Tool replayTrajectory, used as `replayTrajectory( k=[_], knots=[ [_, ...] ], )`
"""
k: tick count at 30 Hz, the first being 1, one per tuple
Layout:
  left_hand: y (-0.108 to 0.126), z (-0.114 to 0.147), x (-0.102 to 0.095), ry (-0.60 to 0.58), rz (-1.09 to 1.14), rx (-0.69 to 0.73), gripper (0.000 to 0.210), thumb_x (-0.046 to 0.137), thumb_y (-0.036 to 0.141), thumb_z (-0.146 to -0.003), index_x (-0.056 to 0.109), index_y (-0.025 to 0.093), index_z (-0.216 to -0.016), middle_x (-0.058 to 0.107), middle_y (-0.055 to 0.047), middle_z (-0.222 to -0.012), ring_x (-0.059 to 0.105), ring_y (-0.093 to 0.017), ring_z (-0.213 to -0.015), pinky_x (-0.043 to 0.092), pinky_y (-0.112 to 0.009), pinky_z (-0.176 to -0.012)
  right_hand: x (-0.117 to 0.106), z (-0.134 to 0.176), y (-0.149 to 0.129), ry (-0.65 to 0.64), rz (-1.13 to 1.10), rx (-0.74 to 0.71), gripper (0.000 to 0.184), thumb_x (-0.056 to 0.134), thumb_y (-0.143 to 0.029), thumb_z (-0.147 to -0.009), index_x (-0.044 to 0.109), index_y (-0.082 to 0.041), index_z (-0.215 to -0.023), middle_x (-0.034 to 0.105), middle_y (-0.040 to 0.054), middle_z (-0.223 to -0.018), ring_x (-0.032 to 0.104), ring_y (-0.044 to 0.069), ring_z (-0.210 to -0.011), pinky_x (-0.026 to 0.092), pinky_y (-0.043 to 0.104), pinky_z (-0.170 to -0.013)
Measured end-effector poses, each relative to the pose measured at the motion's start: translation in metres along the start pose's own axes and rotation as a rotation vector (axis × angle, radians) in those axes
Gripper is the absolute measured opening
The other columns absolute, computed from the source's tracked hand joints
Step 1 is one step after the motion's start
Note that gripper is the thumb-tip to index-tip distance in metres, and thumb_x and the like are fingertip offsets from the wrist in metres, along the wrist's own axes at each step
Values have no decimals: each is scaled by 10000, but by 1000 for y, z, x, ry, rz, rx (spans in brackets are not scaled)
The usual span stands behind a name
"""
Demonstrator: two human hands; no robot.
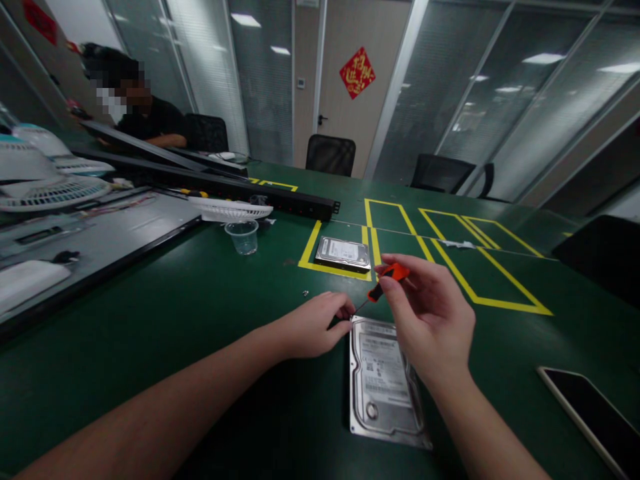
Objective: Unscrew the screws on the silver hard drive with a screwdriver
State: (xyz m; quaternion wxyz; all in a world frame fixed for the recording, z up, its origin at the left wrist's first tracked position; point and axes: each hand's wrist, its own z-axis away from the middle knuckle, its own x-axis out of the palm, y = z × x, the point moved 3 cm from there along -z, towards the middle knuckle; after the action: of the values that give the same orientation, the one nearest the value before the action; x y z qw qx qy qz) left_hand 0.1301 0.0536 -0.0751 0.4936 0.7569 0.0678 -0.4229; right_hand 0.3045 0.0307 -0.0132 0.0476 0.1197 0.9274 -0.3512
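Observation:
A silver hard drive (380, 380) lies label side up on the green table in front of me. My right hand (435, 313) grips an orange and black screwdriver (389, 280) by its handle. The thin shaft slants down to the left, and its tip meets the drive's far left corner. My left hand (320, 323) is at that same corner, its fingers curled in and the thumb close to the drive's edge. Whatever lies between those fingertips is hidden. Tiny metal screws (305, 293) rest on the table beyond my left hand.
Farther off, a second hard drive (343, 252) lies inside a yellow tape outline. Left of it are a clear plastic cup (243, 237), a long black bar (300, 203) and white fans (45, 173). A phone (590, 417) lies at right. Another person (150, 123) sits far left.

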Motion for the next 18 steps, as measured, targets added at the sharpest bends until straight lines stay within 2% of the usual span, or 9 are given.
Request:
replayTrajectory(
  k=[4,7,10,14,18],
  knots=[
    [0,0,0,5,-8,2,137,640,219,-981,644,174,-1111,715,-93,-1093,670,-254,-1020,543,-402,-897,-2,0,1,-17,32,-22,314,699,-162,-962,743,-278,-1251,753,61,-1206,738,228,-1101,636,420,-953],
    [0,0,0,15,-2,23,122,646,216,-977,639,180,-1093,713,-89,-1082,671,-254,-1022,546,-398,-893,-3,1,2,-46,36,-9,361,596,-194,-1028,705,-295,-1357,734,75,-1336,719,264,-1215,583,513,-1079],
    [-1,0,0,20,3,33,116,651,202,-970,639,181,-1083,714,-84,-1074,673,-253,-1022,546,-400,-901,-4,2,2,-67,36,-6,383,513,-200,-1065,694,-318,-1381,711,61,-1412,678,282,-1315,501,575,-1179],
    [-1,0,1,19,8,36,129,649,189,-969,641,180,-1097,713,-83,-1078,669,-251,-1028,545,-398,-913,-4,0,0,-45,28,-39,372,502,-165,-1059,726,-317,-1314,726,56,-1366,731,265,-1205,562,544,-1106],
    [-1,0,1,16,3,25,130,647,204,-974,641,170,-1100,712,-91,-1078,672,-253,-1019,547,-394,-901,-3,-2,-3,-6,95,-84,312,616,-158,-1001,746,-295,-1249,718,76,-1257,683,264,-1208,584,493,-1041]
  ],
)
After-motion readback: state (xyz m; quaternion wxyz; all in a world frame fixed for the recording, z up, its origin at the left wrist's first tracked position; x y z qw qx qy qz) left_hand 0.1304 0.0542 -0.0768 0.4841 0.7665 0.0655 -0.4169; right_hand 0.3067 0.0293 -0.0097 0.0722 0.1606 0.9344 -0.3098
